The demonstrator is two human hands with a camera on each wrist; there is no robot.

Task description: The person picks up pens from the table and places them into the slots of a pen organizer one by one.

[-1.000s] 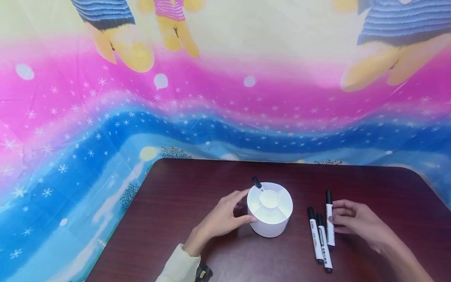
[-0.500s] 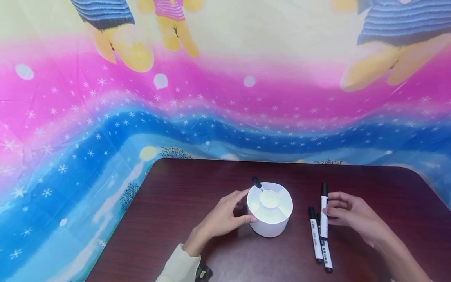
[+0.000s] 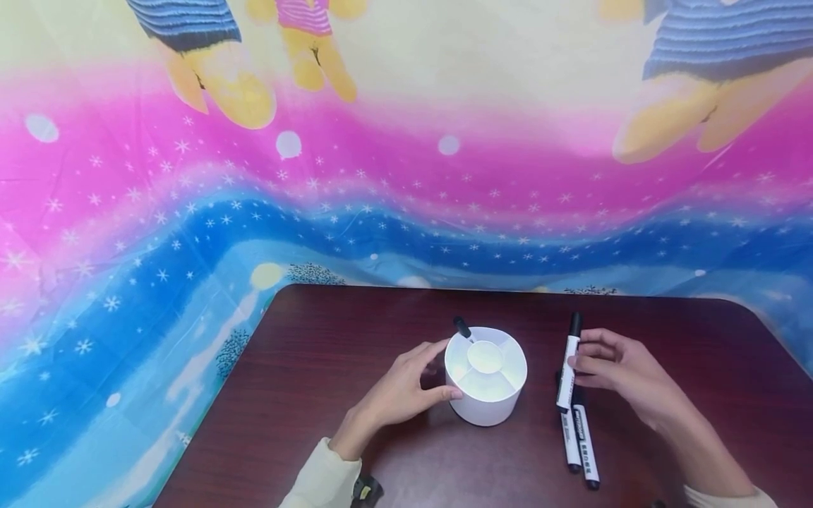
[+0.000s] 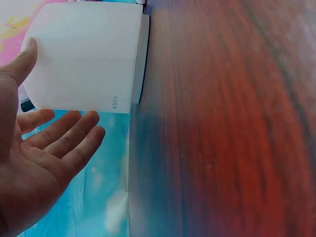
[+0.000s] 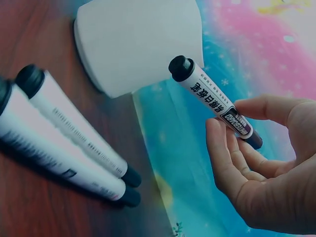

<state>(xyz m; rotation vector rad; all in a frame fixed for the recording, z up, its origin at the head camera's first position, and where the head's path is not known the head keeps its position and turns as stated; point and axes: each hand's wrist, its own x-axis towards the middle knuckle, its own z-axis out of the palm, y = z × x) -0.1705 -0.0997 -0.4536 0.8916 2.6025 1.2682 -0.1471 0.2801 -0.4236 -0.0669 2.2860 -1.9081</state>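
My left hand point(image 3: 396, 388) holds a white round pen holder point(image 3: 485, 410) from its left side, thumb at the front and fingers toward the back. Inside, the holder has a central ring and divided compartments. One black-capped marker point(image 3: 462, 327) leans in its back left compartment. To the right, my right hand point(image 3: 625, 367) pinches a whiteboard marker point(image 5: 212, 101) between thumb and fingers, raised off the table with its black cap end pointing away. Below it lie two more white markers, a left one point(image 3: 570, 444) and a right one point(image 3: 588, 448), side by side.
The dark red wooden table point(image 3: 330, 331) has rounded far corners. Behind it hangs a colourful printed cloth point(image 3: 381, 176) in pink and blue. A small black object point(image 3: 367, 490) shows beside the left sleeve point(image 3: 324, 476).
My right hand has moved left and away from me with the marker, which rises and tilts over the two lying markers. The left hand and the pen holder have stayed in place.
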